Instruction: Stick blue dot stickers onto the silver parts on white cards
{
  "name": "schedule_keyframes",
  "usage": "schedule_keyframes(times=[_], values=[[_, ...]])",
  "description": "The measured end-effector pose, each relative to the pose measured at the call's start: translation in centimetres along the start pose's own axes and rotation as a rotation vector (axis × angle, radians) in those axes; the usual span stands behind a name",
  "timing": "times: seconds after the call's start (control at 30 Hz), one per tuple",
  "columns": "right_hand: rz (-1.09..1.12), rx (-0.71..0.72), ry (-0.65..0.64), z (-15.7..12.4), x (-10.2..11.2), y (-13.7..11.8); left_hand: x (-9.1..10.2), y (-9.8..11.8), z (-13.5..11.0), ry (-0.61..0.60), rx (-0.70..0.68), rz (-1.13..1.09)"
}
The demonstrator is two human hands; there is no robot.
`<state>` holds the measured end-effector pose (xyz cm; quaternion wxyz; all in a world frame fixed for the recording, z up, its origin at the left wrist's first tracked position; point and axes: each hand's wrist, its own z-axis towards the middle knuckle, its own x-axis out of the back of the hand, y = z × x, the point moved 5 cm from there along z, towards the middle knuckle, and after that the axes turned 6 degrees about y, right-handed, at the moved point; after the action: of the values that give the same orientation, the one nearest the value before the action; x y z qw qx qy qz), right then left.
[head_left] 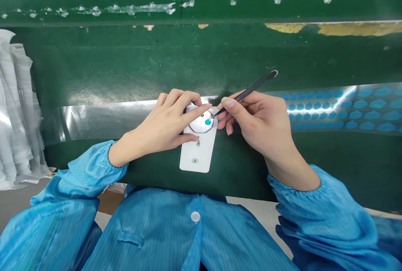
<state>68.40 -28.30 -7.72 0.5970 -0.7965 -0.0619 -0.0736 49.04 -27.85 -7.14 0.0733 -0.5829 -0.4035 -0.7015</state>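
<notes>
Glossy green worktop [157, 61], yellowish strip [354, 29] along worn edge; grey floor [19, 208] lower left.

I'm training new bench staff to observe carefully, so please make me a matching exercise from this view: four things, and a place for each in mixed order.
Things:
1. Tweezers
2. White card
3. Blue-spotted strip
4. White button

Places:
A. On the front of the blue coat
B. Partly covered by the left hand
C. Held in the grip of the right hand
D. Reaching the picture's right edge

Pairs: 1-C, 2-B, 3-D, 4-A
</notes>
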Motion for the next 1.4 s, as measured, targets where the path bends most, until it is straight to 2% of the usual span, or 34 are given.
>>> schedule_keyframes(times=[0.47,0.8,0.97,1.1,1.2,1.3,1.33,1.4], values=[[-0.016,0.062,0.007,-0.1,0.0,0.0,0.0,0.1,-0.1,0.052,-0.028,-0.002],[-0.032,0.123,0.039,-0.5,-0.1,0.2,0.4,0.5,-0.1,0.043,0.036,0.009],[-0.092,0.27,0.033,-1.2,-0.1,0.2,0.4,1.3,0.2,0.018,0.174,0.039],[-0.092,0.432,0.063,-2.1,-0.3,-0.4,0.7,1.5,0.2,0.061,0.182,0.004],[-0.029,0.578,0.227,-2.5,0.1,-1.3,1.2,1.3,0.1,0.128,0.167,-0.215],[0.061,0.705,0.436,-3.1,0.8,-2.6,1.3,0.8,-0.1,0.159,0.218,-0.716],[0.069,0.688,0.449,-3.2,0.8,-2.9,1.3,0.6,-0.2,0.181,0.246,-0.867],[0.042,0.527,0.325,-2.9,0.1,-3.1,1.3,0.2,-0.3,0.264,0.291,-1.053]])
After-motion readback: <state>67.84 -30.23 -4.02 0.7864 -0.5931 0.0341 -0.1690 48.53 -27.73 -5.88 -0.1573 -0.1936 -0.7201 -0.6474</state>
